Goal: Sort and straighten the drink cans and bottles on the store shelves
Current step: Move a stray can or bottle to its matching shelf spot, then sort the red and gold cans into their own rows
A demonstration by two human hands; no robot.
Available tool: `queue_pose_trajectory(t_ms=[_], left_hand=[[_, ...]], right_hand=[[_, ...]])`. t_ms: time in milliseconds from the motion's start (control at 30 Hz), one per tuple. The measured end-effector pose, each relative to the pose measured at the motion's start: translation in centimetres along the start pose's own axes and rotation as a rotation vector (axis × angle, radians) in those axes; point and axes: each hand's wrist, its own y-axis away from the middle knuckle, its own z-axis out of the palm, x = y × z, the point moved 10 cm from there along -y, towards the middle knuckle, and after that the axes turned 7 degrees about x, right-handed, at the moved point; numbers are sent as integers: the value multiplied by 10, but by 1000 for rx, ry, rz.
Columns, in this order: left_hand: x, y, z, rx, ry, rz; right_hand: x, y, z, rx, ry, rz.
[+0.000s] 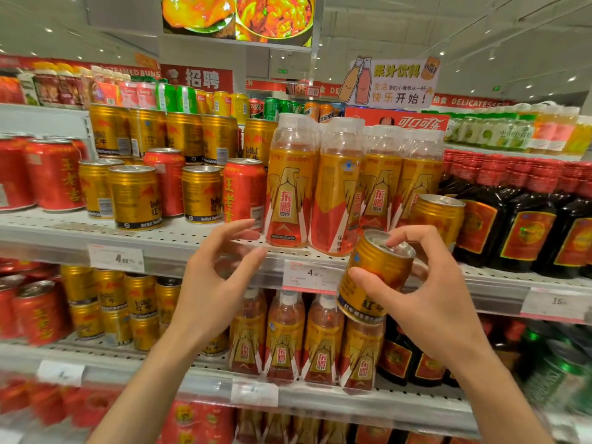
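Note:
My right hand point(426, 283) grips a gold Red Bull can point(381, 267), tilted, in front of the middle shelf's edge point(224, 251), thumb on its side and a finger over the lid. My left hand point(217, 267) hovers beside it, fingers loosely curved and holding nothing. Another gold can point(439, 216) stands on the shelf to the right of the orange energy-drink bottles point(339, 187). Gold cans point(134, 197) and red herbal-tea cans point(243, 190) stand mixed at the shelf's left.
Dark bottles with red caps point(512, 213) fill the right of the middle shelf. The shelf below holds more gold cans point(112, 302), red cans point(38, 312) and orange bottles point(285, 338). Price tags point(117, 258) hang on the shelf edges. The top shelf carries assorted cans point(179, 97).

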Motion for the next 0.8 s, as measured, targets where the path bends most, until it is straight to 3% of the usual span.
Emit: queue_pose_trajectory(t_ms=[333, 800], left_hand=[[-81, 50, -72, -62, 10, -218], [-128, -7, -191, -186, 29, -175]], right_hand=[[24, 70, 77, -12, 46, 228], [-34, 102, 201, 168, 137, 319]])
